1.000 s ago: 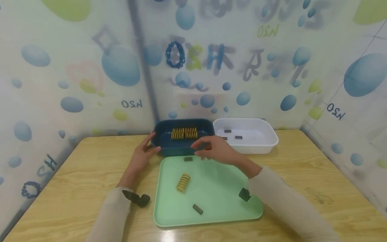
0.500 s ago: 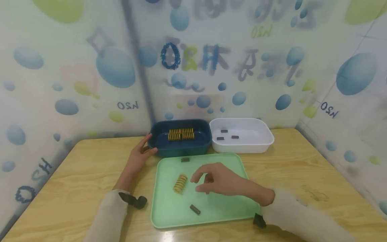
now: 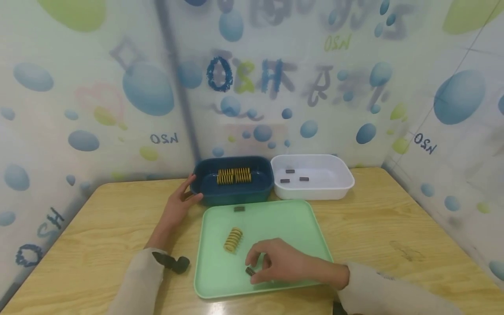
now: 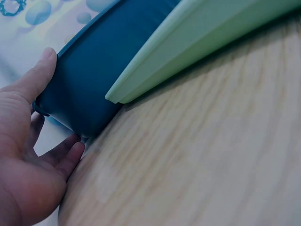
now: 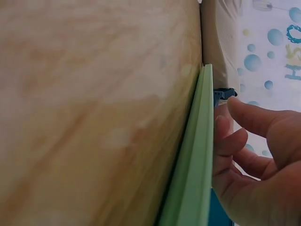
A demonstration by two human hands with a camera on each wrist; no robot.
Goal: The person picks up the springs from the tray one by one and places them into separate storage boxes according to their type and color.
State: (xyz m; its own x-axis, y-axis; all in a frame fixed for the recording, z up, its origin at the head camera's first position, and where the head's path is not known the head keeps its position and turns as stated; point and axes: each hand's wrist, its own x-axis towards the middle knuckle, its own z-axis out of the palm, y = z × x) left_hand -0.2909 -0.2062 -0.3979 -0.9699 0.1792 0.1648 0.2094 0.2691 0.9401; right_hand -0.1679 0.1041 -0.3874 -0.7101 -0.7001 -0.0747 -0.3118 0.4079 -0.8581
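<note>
My left hand rests at the left end of a dark blue container, its fingers and thumb spread against the wall and rim. In the left wrist view fingertips touch the container's side. Over the front of a light green tray, my right hand reaches down with bent fingers. A small dark coil spring shows between thumb and index finger, which stand apart around it. A larger yellow spring lies left of centre on the tray. Another small dark spring lies by its far edge.
Several yellow springs sit grouped inside the blue container. Right beside it stands a white container with three dark springs in it. Tray and containers are on a wooden table against a patterned wall.
My right hand has come back from beside the blue container, across the tray, down to the dark spring at the front. The left hand stays at the blue container.
</note>
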